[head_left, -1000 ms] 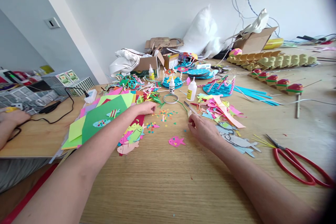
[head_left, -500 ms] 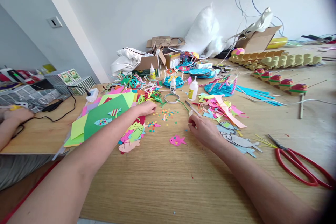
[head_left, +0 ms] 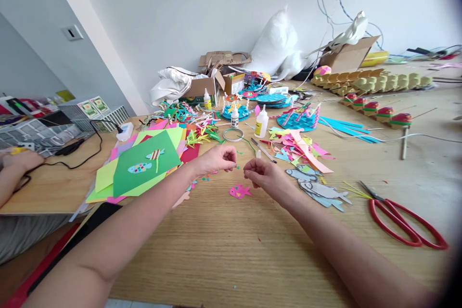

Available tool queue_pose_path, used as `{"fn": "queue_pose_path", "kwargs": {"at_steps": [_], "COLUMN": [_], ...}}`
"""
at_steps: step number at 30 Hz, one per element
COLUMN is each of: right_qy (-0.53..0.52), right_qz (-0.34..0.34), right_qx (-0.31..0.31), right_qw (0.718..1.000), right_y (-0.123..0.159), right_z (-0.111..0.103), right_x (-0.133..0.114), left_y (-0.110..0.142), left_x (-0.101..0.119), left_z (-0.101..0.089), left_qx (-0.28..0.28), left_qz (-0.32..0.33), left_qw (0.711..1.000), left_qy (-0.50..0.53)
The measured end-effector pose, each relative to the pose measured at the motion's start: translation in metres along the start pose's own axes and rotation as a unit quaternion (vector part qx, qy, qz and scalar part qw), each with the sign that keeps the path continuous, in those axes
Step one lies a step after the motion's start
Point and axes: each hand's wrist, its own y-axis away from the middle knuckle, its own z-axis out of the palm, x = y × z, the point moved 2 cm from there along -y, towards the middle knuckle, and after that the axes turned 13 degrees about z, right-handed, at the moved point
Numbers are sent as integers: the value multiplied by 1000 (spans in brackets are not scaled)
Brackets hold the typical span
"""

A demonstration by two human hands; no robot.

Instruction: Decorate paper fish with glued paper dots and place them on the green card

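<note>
Left hand (head_left: 216, 160): raised just above the table (head_left: 202, 260), fingers curled, thumb and forefinger drawn narrow; small green scrap (head_left: 237, 167) at the fingertips, cannot tell whether pinched or merely beside. Left forearm (head_left: 144, 224): slanting in from lower left, passing beside the paper stack. Right hand (head_left: 265, 173): turned toward the left across a narrow gap, back upward, fingers bent, thumb and forefinger close together; cannot tell whether anything lies between. Right forearm (head_left: 325, 231): slanting in from lower right.

Pink paper fish (head_left: 240, 191): flat on the wood, nearer the body than both hands and roughly between, head to the left, tail to the right.

Beyond the hands: pale ring (head_left: 233, 135), lying flat; thin grey tool (head_left: 263, 150), lying aslant; white bottle with yellow label (head_left: 261, 122) and smaller bottle (head_left: 234, 116), both upright.

To the right: pink and peach paper scraps (head_left: 299, 144), heaped; grey fish cutouts (head_left: 321, 188), overlapping; red-handled scissors (head_left: 407, 224).

To the left: green sheet (head_left: 126, 182) atop the paper stack, bearing a striped fish (head_left: 155, 154) and a dotted fish (head_left: 140, 168). Far left: another person's hand (head_left: 23, 159).
</note>
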Motion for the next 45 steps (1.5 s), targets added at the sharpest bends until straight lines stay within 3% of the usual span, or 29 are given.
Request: {"fn": "queue_pose_path", "kwargs": {"at_steps": [5, 11, 15, 24, 37, 45], "right_qy": [-59, -18, 40, 117, 128, 126], "right_qz": [7, -10, -39, -50, -43, -81], "right_qx": [-7, 7, 42, 54, 46, 47], "right_qw": [998, 1000, 998, 990, 990, 988], "right_y": [2, 0, 2, 7, 7, 6], "right_z": [4, 8, 9, 7, 6, 6], "right_x": [-1, 2, 2, -4, -6, -3], "left_y": [11, 21, 22, 25, 29, 33], "left_x": [0, -5, -6, -13, -7, -13], "left_z": [19, 30, 33, 39, 39, 40], "left_qx": [75, 151, 149, 136, 163, 96], "left_qz": [-16, -34, -18, 1, -19, -47], "left_qw": [992, 981, 983, 990, 971, 977], "left_qy": [97, 120, 110, -31, 171, 186]}}
